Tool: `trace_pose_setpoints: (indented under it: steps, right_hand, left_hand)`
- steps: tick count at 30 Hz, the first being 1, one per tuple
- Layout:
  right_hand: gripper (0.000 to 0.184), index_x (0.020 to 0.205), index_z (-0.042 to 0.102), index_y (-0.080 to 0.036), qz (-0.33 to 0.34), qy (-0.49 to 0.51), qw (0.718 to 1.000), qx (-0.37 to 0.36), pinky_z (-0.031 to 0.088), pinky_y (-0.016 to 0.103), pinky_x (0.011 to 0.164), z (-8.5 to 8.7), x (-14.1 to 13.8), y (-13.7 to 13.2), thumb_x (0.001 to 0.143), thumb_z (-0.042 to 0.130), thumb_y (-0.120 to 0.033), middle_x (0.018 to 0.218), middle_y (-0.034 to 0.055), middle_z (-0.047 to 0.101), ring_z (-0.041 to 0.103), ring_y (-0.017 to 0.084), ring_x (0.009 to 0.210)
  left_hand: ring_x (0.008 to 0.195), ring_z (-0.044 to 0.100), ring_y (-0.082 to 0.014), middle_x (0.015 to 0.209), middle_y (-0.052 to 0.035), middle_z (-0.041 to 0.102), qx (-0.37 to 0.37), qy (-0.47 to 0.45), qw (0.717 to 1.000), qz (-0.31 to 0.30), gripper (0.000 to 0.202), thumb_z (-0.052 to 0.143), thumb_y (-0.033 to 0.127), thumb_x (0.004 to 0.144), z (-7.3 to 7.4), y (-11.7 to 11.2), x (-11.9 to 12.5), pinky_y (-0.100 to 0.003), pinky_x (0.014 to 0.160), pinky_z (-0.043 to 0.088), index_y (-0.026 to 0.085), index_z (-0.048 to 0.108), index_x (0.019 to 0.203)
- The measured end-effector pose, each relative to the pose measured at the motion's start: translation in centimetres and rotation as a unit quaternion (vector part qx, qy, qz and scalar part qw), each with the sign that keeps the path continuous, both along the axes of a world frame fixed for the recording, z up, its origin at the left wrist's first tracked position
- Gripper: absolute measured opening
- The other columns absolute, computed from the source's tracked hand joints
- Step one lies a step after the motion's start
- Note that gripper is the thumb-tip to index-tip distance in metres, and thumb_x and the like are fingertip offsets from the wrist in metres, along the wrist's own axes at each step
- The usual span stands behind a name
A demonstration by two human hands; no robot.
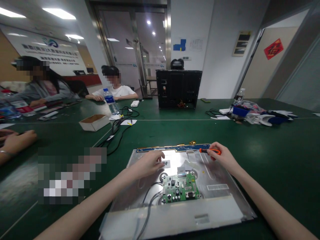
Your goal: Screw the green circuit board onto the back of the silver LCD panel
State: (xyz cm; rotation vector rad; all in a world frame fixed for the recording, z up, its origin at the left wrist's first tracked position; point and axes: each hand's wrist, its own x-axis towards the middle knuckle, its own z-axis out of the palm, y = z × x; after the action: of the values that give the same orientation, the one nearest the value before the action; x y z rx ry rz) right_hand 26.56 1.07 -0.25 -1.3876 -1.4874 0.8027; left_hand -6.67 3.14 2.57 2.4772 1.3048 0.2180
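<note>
A silver metal monitor back panel (220, 176) lies flat on the green table in front of me. A green circuit board (180, 190) is fixed near its middle, with grey cables running off toward the near edge. A blue strip board (175, 147) runs along the panel's far edge. My left hand (147, 164) rests on the panel left of the green board, fingers curled and pressing down. My right hand (222, 156) is closed on an orange-handled screwdriver (208, 151), whose tip points left at the far edge by the blue strip.
A black monitor casing (178, 88) stands upright at the far side. Left are a small cardboard box (94, 122), a water bottle (110, 101) and black cables (117, 128). Gloves and bags (257, 115) lie at right. Two people sit far left; another person's hand (17, 140) rests on the left edge.
</note>
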Motion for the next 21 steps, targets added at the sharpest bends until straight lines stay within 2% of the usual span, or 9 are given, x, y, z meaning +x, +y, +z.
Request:
trace_pose_setpoints:
  steps: [4,8,15,21]
  right_hand:
    - [0.033,0.075,0.054,-0.022,-0.002,0.01,1.0,0.005,0.044,0.026,0.05,-0.2,0.1,0.0,0.072,0.067,-0.051,0.06,-0.0026,0.06,0.055,0.014,0.048]
    - [0.031,0.075,0.053,-0.022,-0.001,0.014,1.0,0.011,0.043,0.026,0.051,-0.5,0.0,0.0,0.073,0.067,-0.05,0.06,-0.0035,0.059,0.055,0.014,0.049]
    - [0.028,0.076,0.054,-0.021,0.003,0.021,1.0,0.014,0.042,0.025,0.05,-0.9,-0.1,0.0,0.073,0.068,-0.046,0.06,-0.0041,0.058,0.055,0.013,0.049]
    - [0.031,0.077,0.055,-0.021,-0.009,0.028,0.999,0.024,0.044,0.025,0.05,-0.6,0.1,0.0,0.074,0.069,-0.049,0.062,-0.0029,0.059,0.055,0.013,0.049]
  left_hand:
    - [0.071,0.059,-0.0185,0.082,-0.0042,0.066,0.005,-0.006,1.0,-0.003,0.015,0.055,0.03,0.089,-0.8,0.6,1.7,-0.026,0.064,0.039,0.017,0.061,0.085]
    - [0.067,0.054,-0.0178,0.075,-0.0032,0.062,0.016,-0.002,1.0,-0.005,0.009,0.054,0.021,0.083,-1.2,0.7,2.2,-0.026,0.061,0.035,0.018,0.057,0.075]
    - [0.062,0.051,-0.0168,0.069,-0.0015,0.058,0.011,0.006,1.0,-0.026,0.011,0.051,0.015,0.08,-1.7,1.5,2.1,-0.026,0.058,0.032,0.019,0.055,0.07]
    - [0.063,0.053,-0.0168,0.069,-0.0011,0.06,0.008,-0.002,0.999,-0.043,0.009,0.052,0.014,0.078,-1.6,2.2,2.6,-0.026,0.059,0.032,0.019,0.058,0.073]
